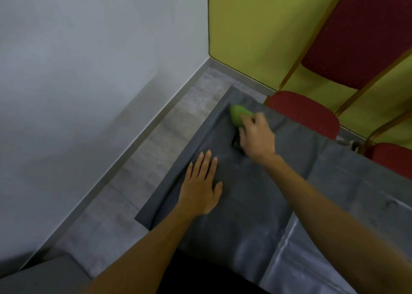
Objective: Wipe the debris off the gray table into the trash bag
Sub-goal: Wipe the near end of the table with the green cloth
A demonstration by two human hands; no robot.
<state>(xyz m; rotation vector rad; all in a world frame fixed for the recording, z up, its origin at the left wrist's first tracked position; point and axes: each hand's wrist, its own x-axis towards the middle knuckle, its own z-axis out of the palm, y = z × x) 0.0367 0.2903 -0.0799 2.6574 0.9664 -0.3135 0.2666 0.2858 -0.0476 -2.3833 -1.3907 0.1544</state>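
Observation:
The gray table (243, 206) runs from the lower right to a far corner near the wall, and its cover is creased and shiny. My right hand (256, 135) grips a bright green cloth (238, 115) and presses it on the table near that far corner; the cloth is blurred. My left hand (200, 189) lies flat on the table near its left edge, fingers apart, holding nothing. No debris shows on the table, and no trash bag is in view.
A white wall (89, 71) and a strip of grey floor (156, 142) lie to the left of the table. Red padded chairs (305, 113) with gold frames stand behind the table against a yellow-green wall (252, 37).

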